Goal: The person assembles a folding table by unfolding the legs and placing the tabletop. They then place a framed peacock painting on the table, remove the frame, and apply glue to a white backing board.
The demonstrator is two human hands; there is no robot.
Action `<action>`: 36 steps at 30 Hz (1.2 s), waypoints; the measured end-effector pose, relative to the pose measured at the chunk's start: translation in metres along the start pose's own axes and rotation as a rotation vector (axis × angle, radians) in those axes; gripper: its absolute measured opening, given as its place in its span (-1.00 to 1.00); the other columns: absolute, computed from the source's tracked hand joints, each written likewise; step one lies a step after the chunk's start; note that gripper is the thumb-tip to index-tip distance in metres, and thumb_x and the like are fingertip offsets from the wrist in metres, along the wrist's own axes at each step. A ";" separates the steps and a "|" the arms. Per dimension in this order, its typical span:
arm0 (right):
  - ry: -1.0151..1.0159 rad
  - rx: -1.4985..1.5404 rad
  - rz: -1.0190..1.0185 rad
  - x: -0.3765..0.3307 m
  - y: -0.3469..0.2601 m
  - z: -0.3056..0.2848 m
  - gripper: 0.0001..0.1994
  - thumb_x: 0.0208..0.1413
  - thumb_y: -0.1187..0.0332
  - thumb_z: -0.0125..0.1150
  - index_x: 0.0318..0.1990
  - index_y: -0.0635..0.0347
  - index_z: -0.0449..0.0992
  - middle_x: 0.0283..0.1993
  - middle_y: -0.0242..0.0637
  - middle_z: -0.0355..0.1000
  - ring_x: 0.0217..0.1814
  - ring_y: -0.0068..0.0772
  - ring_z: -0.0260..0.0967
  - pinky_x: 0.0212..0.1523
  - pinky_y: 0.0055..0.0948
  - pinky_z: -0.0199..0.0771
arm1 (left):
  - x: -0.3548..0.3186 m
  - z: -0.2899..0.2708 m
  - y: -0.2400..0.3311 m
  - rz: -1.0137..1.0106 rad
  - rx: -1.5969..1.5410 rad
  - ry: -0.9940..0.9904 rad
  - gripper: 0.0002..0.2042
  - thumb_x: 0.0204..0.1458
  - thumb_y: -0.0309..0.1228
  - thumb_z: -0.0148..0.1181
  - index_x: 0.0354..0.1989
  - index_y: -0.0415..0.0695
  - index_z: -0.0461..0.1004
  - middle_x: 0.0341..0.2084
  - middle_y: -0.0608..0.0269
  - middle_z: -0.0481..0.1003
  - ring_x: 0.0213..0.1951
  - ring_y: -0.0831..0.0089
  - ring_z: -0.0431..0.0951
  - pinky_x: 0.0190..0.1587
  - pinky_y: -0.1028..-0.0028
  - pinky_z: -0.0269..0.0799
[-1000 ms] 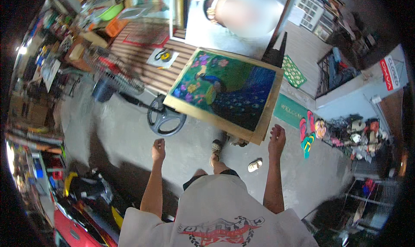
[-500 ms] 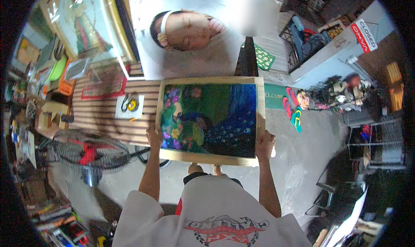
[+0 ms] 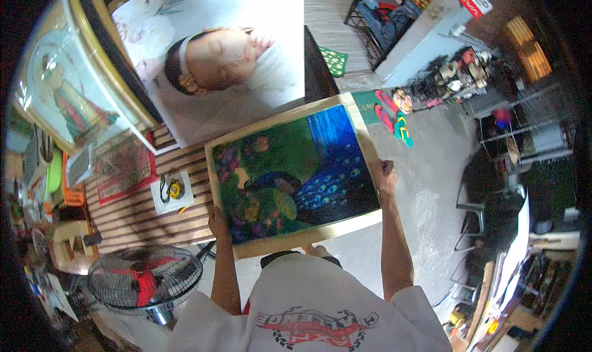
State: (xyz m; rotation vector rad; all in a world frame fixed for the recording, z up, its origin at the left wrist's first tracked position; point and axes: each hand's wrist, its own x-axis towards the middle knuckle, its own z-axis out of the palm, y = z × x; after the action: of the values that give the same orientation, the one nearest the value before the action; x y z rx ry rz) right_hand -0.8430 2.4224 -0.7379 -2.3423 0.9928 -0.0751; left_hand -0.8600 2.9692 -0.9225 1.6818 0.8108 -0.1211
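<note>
Presently holding the peacock painting (image 3: 290, 173) near centre, gripping its pale border (image 3: 308, 230) with the left hand (image 3: 219, 226) at eight o'clock, fingertips hidden, and the right hand (image 3: 386, 176) at three. Picked up, seemingly; not yet set down, beside the slatted bench (image 3: 126, 224) at nine.

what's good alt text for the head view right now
A peacock painting held at its sides by a person's left hand and right hand. Beyond it is a large photo print; to the left, a slatted wooden surface and a fan.
</note>
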 end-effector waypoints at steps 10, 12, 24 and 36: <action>0.128 0.415 0.123 -0.080 -0.019 -0.046 -0.69 0.28 0.19 0.07 -0.15 0.30 0.55 -0.31 -0.35 0.52 -0.32 -0.59 0.36 -0.24 -0.50 0.40 | 0.020 -0.003 0.105 0.248 -0.072 -0.326 -0.76 0.31 -0.28 -0.04 -0.15 -0.21 0.43 -0.33 0.24 0.46 -0.32 0.42 0.44 -0.25 0.37 0.40; 0.153 0.486 0.180 -0.103 -0.016 -0.054 -0.68 0.31 0.19 0.04 -0.16 0.29 0.56 -0.31 -0.36 0.52 -0.32 -0.60 0.36 -0.25 -0.50 0.39 | 0.035 0.015 0.133 0.181 -0.331 -0.444 -0.76 0.30 -0.27 -0.03 -0.15 -0.21 0.42 -0.29 0.21 0.46 -0.30 0.39 0.43 -0.23 0.38 0.38; 0.686 0.934 0.717 -0.166 0.018 0.025 -0.67 0.30 0.18 -0.03 -0.29 0.30 0.51 -0.56 -0.32 0.40 -0.52 -0.51 0.30 -0.45 -0.38 0.36 | 0.164 0.265 0.266 0.525 0.139 -1.141 -0.66 0.27 -0.27 -0.01 0.08 -0.24 0.38 -0.02 0.14 0.43 -0.02 0.32 0.43 0.05 0.31 0.34; 1.338 0.982 1.025 -0.268 0.026 0.039 -0.67 0.29 0.23 -0.01 -0.17 0.38 0.51 -0.36 -0.27 0.51 -0.30 -0.49 0.38 -0.25 -0.41 0.42 | -0.040 0.501 0.335 0.433 0.553 -1.639 -0.73 0.25 -0.24 0.04 -0.09 -0.21 0.46 -0.20 0.20 0.45 -0.15 0.38 0.44 -0.05 0.36 0.37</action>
State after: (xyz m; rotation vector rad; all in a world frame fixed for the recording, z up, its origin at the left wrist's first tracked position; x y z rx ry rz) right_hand -1.0428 2.6077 -0.7386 -0.5036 1.9511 -1.4188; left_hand -0.5311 2.4858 -0.7728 1.5439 -0.8737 -1.2865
